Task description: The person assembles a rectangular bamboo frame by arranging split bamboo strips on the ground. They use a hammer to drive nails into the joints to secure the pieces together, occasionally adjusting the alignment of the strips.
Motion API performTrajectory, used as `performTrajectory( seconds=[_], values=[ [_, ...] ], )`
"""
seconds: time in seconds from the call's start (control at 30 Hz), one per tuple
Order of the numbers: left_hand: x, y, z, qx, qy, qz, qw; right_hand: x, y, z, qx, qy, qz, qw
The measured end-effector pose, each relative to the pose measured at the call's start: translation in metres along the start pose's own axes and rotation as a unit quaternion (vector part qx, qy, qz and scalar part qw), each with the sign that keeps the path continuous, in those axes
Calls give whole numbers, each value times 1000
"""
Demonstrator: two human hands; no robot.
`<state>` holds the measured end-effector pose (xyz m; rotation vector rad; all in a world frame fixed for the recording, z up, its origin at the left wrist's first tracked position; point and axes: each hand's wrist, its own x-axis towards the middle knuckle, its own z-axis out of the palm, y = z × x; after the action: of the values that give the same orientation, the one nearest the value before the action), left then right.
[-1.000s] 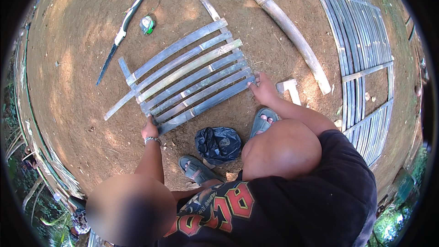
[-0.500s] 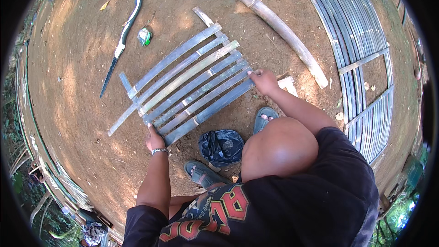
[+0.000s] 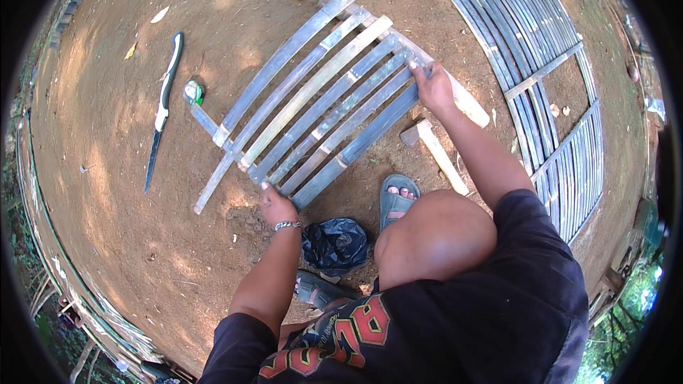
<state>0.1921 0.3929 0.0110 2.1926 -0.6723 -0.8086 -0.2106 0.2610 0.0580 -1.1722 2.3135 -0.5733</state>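
A small bamboo slat panel (image 3: 318, 82), several grey-brown strips laid over cross strips at both ends, is tilted in front of me. Its near left corner is gripped by my left hand (image 3: 276, 206), thumb on top and fingers mostly hidden underneath. My right hand (image 3: 432, 89) pinches the right end, thumb over the cross strip. Behind that right end lies a thick bamboo pole (image 3: 466, 103), partly covered by the panel. A green and grey tape measure (image 3: 193, 91) sits beside the panel's left cross strip.
A folding saw (image 3: 165, 96) with its blade out lies on the dirt at left. A wooden-handled hammer (image 3: 442, 156) rests below my right hand. Near my sandals is a black plastic bag (image 3: 334, 245). A larger bamboo slat panel (image 3: 544, 75) lies at right.
Both hands have shifted the panel forward and to the right, so it now overlaps the bamboo pole. The hammer shows more fully. The whole view has turned slightly.
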Motion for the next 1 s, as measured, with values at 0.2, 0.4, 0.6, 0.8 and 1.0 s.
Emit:
performTrajectory(
  seconds=[0.2,0.4,0.6,0.8,1.0],
  values=[
    [-5,3,49,35,-152,-101,983,67,15,-15,-36,10,-2,999],
    [3,18,44,-71,-279,-267,920,91,31,-8,-73,-15,-3,997],
    [8,19,36,-96,-317,-307,892,98,32,-5,-108,-51,-17,993],
    [4,17,30,-64,-298,-273,913,98,49,-2,-126,-35,-58,990],
    [11,1,5,-46,-276,-202,939,78,91,1,-141,162,-173,961]
  ],
)
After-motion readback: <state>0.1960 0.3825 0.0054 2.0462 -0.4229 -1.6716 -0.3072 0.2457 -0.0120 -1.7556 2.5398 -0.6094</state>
